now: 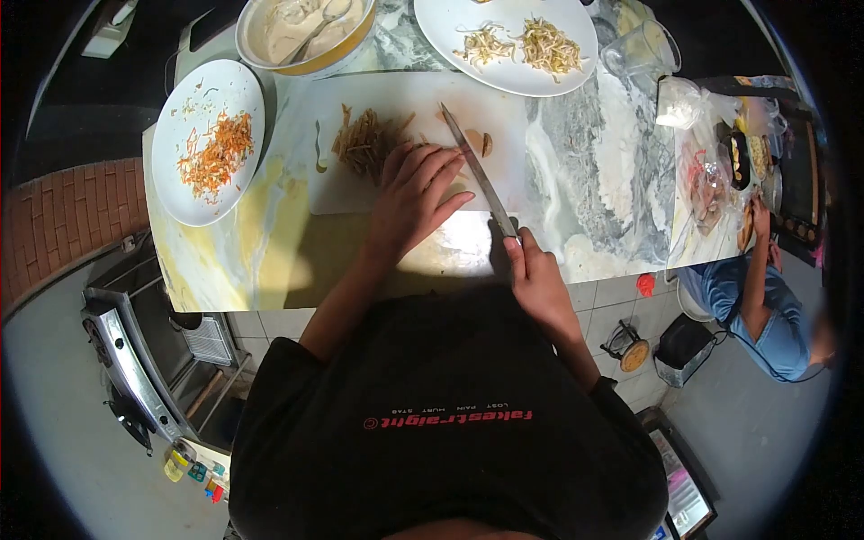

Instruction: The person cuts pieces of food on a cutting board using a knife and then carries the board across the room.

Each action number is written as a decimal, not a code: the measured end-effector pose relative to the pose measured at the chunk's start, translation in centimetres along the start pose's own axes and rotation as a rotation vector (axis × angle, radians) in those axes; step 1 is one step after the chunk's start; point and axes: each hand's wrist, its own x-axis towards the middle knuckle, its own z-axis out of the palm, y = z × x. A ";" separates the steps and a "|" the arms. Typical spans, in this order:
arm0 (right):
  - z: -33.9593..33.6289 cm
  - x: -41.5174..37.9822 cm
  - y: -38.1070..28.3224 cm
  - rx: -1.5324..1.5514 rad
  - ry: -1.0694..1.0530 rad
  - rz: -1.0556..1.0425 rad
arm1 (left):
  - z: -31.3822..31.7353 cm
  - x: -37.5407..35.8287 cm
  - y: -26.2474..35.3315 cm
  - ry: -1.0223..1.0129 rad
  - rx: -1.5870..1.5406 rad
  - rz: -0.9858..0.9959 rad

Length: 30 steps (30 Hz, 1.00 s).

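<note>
My right hand (537,274) is wrapped round the handle of a knife (481,175), whose long blade points away over a white cutting board (346,200). My left hand (418,191) is curved down over the board just left of the blade, fingers together and thumb apart. What lies under its fingers is mostly hidden. Beyond that hand, to the left, sits a pile of thin brown food strips (362,142). Small brown slices (479,142) lie on the board right of the blade. A green strip (319,148) is near the board's left side.
On the marble table (594,198) stand a plate of orange shreds (164,153), a bowl of pale batter (243,40) with a spoon, a plate of bean sprouts (432,18) and a clear jug (643,49). At right, another person (760,306) works beside plastic bags (706,180).
</note>
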 end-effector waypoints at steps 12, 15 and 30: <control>0.4 0.5 0.1 -0.036 0.037 -0.055 | 0.4 -0.1 -0.1 0.072 0.034 0.015; 0.1 1.2 0.2 -0.009 0.025 -0.069 | 0.3 0.0 -0.1 0.068 0.034 0.048; -0.9 -1.1 2.3 -0.011 0.029 -0.087 | 0.5 -0.3 0.2 0.053 0.092 -0.052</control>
